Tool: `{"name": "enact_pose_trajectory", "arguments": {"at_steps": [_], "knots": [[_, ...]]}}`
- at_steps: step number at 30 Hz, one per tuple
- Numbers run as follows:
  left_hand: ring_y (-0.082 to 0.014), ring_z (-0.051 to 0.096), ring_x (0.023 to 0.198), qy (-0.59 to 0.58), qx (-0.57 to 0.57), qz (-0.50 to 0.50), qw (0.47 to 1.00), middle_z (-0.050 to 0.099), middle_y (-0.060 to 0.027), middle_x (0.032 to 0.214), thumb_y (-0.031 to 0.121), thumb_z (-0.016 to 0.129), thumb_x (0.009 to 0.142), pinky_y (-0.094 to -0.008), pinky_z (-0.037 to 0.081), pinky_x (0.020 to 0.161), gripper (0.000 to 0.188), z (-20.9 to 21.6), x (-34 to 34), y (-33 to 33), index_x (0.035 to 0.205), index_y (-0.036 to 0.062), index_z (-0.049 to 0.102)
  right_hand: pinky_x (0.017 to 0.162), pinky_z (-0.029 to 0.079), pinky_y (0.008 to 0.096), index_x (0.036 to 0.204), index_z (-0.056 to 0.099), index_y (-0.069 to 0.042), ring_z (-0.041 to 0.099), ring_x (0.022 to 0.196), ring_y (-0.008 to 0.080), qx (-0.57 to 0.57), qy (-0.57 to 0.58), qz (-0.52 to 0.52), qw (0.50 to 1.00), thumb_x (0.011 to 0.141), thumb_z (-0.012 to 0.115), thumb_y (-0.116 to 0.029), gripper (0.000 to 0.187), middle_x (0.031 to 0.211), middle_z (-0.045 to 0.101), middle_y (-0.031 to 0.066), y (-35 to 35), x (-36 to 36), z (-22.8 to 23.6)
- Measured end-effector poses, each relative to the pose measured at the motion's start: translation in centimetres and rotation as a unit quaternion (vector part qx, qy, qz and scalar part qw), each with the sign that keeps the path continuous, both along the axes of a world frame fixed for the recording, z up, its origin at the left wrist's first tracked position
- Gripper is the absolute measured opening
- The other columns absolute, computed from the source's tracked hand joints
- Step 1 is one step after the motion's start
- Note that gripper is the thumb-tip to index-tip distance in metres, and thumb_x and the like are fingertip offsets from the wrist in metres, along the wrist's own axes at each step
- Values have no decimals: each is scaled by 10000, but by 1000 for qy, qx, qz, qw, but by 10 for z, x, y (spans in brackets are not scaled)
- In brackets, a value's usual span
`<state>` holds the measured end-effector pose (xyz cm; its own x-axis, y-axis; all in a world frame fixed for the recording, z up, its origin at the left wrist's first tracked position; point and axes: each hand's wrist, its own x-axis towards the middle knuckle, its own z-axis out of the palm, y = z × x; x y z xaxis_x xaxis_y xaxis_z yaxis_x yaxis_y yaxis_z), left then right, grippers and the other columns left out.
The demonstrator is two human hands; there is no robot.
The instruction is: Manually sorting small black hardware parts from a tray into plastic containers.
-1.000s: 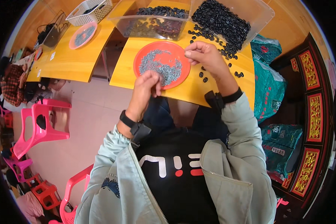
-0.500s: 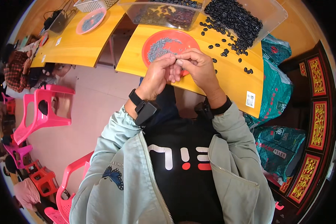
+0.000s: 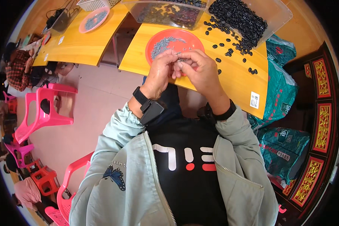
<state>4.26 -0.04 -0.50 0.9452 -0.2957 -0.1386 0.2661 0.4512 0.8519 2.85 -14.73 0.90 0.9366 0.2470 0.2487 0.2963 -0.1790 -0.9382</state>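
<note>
My left hand and my right hand meet fingertip to fingertip over the near rim of a red round plate. Both are closed in a pinch. Whatever they hold between them is too small to make out, though a greyish speck shows at the tips. Many thin grey pin-like pieces lie heaped on the plate's left and far side, with a few loose ones close to my fingers. My palms and wrists hide the plate's near part. A dark strap with a black box circles each wrist.
Black oval ring-like pieces spill from a tipped clear bin onto the yellow table. Another clear bin stands behind the plate. Green sacks sit at the right. Pink chairs and seated people are at the left.
The scene has shifted slightly in view. My fingers have moved a little, with the right fingers more bent and a greyish speck now showing at the tips.
</note>
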Motion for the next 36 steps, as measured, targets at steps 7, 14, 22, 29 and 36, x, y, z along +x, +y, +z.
{"name": "enact_pose_trajectory", "arguments": {"at_steps": [7,14,22,29,36], "knots": [[-132,480,477,54,7,45,998,503,-31,589,115,453,846,-234,370,435,125,12,11,11,724,92,470,853,434,410,992,630,-146,555,963,253,-172,-398,185,882,554,745,-215,458,1045,591,55,21,-49,43],[-149,490,495,57,3,40,998,512,-44,610,146,435,865,-242,395,463,140,4,16,15,751,76,478,864,430,353,1000,636,-166,551,930,181,-201,-496,64,842,671,636,-120,333,997,602,8,38,-46,11],[-216,511,551,164,-255,-29,952,520,-80,634,182,419,899,-285,421,500,184,-2,12,20,790,49,483,793,458,342,982,652,-150,544,888,193,-147,-495,92,851,660,632,-118,324,995,602,13,34,-48,6],[-173,523,531,78,-61,13,995,529,-67,625,112,413,875,-262,408,478,126,-5,7,22,780,64,481,815,448,387,1008,636,-133,560,937,237,-132,-445,157,872,661,705,-251,372,1004,602,45,28,-48,14],[-105,503,497,28,53,-9,998,521,-11,609,121,470,878,-191,364,449,88,-1,-10,24,801,82,486,752,475,288,1023,622,-15,595,848,214,-75,-165,-72,981,775,641,-68,255,954,603,98,-8,-22,-3]]}}
